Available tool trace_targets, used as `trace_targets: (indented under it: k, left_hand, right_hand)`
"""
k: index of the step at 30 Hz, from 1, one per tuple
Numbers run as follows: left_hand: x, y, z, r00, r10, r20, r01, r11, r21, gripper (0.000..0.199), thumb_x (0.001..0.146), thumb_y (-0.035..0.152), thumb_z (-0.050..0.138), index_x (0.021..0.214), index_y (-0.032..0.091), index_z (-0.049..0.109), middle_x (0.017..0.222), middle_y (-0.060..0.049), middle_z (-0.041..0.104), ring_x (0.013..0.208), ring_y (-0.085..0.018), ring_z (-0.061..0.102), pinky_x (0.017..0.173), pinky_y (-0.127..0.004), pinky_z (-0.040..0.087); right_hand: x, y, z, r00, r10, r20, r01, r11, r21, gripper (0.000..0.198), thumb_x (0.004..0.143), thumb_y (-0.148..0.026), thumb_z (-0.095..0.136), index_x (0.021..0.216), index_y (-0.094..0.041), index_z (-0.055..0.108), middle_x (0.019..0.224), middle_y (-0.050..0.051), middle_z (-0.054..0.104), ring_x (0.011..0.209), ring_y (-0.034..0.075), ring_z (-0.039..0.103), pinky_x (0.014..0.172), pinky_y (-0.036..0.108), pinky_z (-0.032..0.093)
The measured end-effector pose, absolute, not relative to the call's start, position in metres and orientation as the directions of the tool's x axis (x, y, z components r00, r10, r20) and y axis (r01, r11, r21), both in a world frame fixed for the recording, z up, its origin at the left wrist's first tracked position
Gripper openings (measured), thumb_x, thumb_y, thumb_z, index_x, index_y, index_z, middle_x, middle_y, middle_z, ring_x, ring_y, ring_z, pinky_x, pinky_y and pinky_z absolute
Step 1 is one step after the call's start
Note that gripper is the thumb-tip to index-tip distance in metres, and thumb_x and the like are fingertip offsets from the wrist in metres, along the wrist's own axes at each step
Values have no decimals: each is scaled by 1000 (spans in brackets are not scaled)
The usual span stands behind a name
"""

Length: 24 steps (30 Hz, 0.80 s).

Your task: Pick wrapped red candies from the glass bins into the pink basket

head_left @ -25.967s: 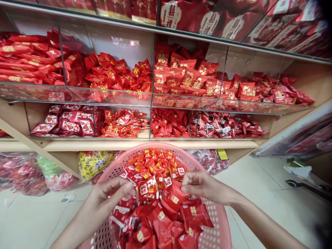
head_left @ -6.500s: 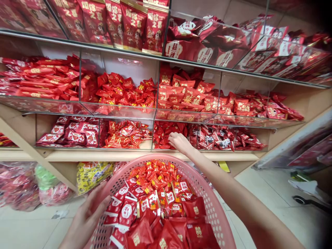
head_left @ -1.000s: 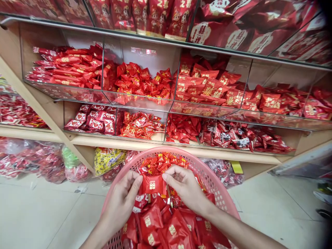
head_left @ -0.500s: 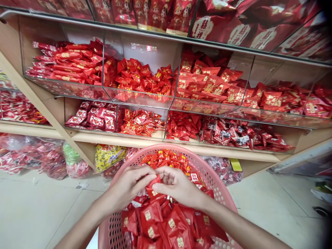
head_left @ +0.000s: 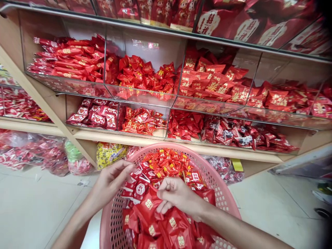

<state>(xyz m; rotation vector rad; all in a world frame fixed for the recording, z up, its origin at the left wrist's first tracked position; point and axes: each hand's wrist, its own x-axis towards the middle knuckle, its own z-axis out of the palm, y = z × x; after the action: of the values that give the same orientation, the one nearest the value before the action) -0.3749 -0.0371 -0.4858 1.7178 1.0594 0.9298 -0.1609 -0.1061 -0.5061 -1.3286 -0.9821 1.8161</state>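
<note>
A pink perforated plastic basket [head_left: 109,214] full of wrapped sweets stands in front of me. My right hand [head_left: 175,195] is over its middle, thumb and fingers pinching the top corner of a red candy packet [head_left: 147,205] with a gold double character. More large red packets [head_left: 172,224] lie beneath it. At the basket's left rim is my left hand [head_left: 112,180], its fingers loosely curved and no packet visible in them. Its fingertips are near dark-red sachets with white labels [head_left: 140,188]. Small red twist-wrapped sweets [head_left: 168,160] fill the far side.
Behind the basket, shelves with clear dividers [head_left: 145,98] hold red packets [head_left: 77,58] and small sweets [head_left: 141,119]. Under the lowest wooden ledge [head_left: 116,138] are filled plastic bags, including a yellow one [head_left: 111,154]. Pale floor tiles [head_left: 275,204] lie to both sides.
My hands were together over the basket around a red packet. Now the left has drawn away to the left, while the right has dropped slightly nearer and pinches a packet, lifting its corner.
</note>
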Motion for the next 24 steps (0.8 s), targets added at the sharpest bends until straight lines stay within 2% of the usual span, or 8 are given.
trace_targets:
  k: [4,7,9,12,14,17,21,24]
  left_hand:
    - [-398,-33,-494,198,972,128,280,-182,943,32,78,48,59,79,17,66,63,-3,65,57,-14,59,49,-22,47]
    - [-408,-33,-497,126,984,126,297,-158,942,35,77,51,60,78,17,67,66,-4,66,60,-15,60,50,-23,48]
    - [-411,-34,-498,108,986,123,305,-151,940,36,76,52,60,79,17,67,69,-5,67,61,-16,61,50,-23,49]
    - [-414,-34,-500,87,989,124,309,-145,940,36,75,53,60,80,18,68,74,-5,69,63,-16,62,51,-23,50]
    - [-414,-33,-501,67,989,128,311,-143,939,37,73,54,62,79,18,68,77,-6,71,64,-17,63,53,-24,51]
    - [-415,-31,-505,22,990,138,314,-138,939,38,70,57,64,78,20,69,80,-5,72,70,-19,65,58,-24,53]
    - [-417,-29,-512,-12,990,142,311,-132,941,40,68,58,65,79,21,71,82,-5,74,78,-22,68,68,-27,56]
    - [-419,-28,-517,-28,989,145,327,-128,936,41,68,59,65,81,21,72,84,-5,75,78,-23,68,70,-29,56]
  right_hand:
    - [-176,-127,-502,-321,759,-566,-79,-617,-783,29,61,-25,69,71,-18,43,51,-6,54,64,23,70,47,18,46]
    - [-193,-140,-506,-332,697,-635,-34,-682,-731,21,63,-14,60,71,-19,41,46,-9,49,57,18,68,46,17,45]
    - [-202,-144,-515,-307,685,-661,47,-682,-729,19,63,-8,55,67,-19,40,44,-10,46,47,11,61,42,13,38]
    - [-209,-145,-535,-283,741,-609,282,-543,-791,23,60,-1,55,51,-16,40,41,-10,38,37,1,39,35,12,19]
    - [-207,-145,-545,-335,747,-574,425,-424,-800,30,60,-4,62,42,-15,41,38,-9,31,38,0,29,33,14,14]
    - [-197,-144,-540,-444,691,-570,521,-319,-792,35,64,-17,71,40,-16,44,35,-9,29,37,2,29,33,15,17]
    - [-170,-117,-498,-465,696,-548,474,-327,-818,32,80,-34,57,55,-18,48,42,-7,45,32,3,32,33,16,24]
    - [-136,-65,-474,-238,922,-306,537,-138,-832,33,86,-40,50,61,-19,45,48,-4,53,37,8,48,38,19,32]
